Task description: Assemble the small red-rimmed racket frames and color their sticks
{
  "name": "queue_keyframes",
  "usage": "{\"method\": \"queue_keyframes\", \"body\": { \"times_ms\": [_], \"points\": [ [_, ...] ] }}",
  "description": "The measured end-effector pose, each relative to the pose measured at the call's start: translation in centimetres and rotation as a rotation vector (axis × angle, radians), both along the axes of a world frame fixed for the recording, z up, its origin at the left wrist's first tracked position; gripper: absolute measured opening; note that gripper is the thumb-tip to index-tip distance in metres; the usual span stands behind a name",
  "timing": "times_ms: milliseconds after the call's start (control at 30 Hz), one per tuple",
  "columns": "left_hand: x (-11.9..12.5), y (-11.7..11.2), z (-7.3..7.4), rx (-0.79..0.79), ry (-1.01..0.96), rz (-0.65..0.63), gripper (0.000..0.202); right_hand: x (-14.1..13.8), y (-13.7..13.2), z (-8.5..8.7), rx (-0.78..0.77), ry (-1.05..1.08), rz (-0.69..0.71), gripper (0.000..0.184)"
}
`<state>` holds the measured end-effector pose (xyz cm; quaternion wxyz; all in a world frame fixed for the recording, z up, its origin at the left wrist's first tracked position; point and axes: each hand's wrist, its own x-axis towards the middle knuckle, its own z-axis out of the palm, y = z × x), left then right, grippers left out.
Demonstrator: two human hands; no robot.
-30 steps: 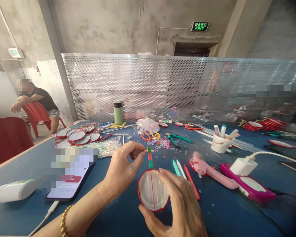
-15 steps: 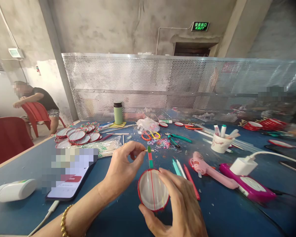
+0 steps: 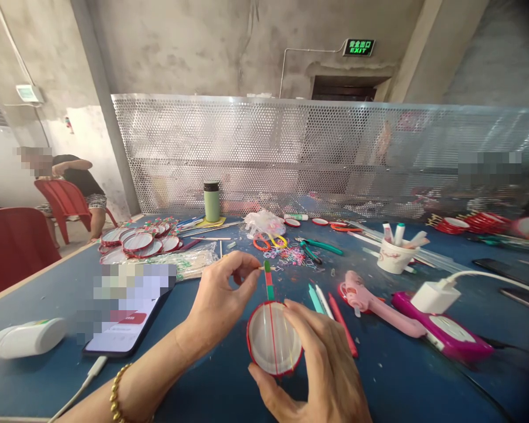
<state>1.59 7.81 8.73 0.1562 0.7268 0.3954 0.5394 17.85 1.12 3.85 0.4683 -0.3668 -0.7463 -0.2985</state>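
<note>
Spanning the red-rimmed disc (image 3: 259, 343) from edge to edge, the thumb and fingers of the right hand (image 3: 328, 358) are opened to its width and pressed to its rim, probably so that the face is left uncovered. The disc is held in front, face toward the view, with a striped tab (image 3: 269, 283) pointed away. On the left hand (image 3: 224, 288), thumb and forefinger are curled nearly together at the tab's tip, perhaps so that it is steadied; whether the pale sliver (image 3: 261, 268) there is pinched cannot be told. Pens (image 3: 344, 326) and a pink glue gun (image 3: 385, 312) are laid beside the right hand, likely for easy reach. Part of the rim is covered by fingers, the left hand's other fingertips are hidden, and contact between disc and blue table (image 3: 405, 390) cannot be made out.
</note>
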Motion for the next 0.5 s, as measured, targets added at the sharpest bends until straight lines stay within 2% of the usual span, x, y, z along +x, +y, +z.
{"method": "queue_keyframes", "body": {
  "times_ms": [500],
  "points": [
    [0.02, 0.01, 0.07, -0.009, -0.017, -0.014, 0.009, -0.09, 0.20, -0.03, 0.006, 0.006, 0.021, 0.062]
  ]
}}
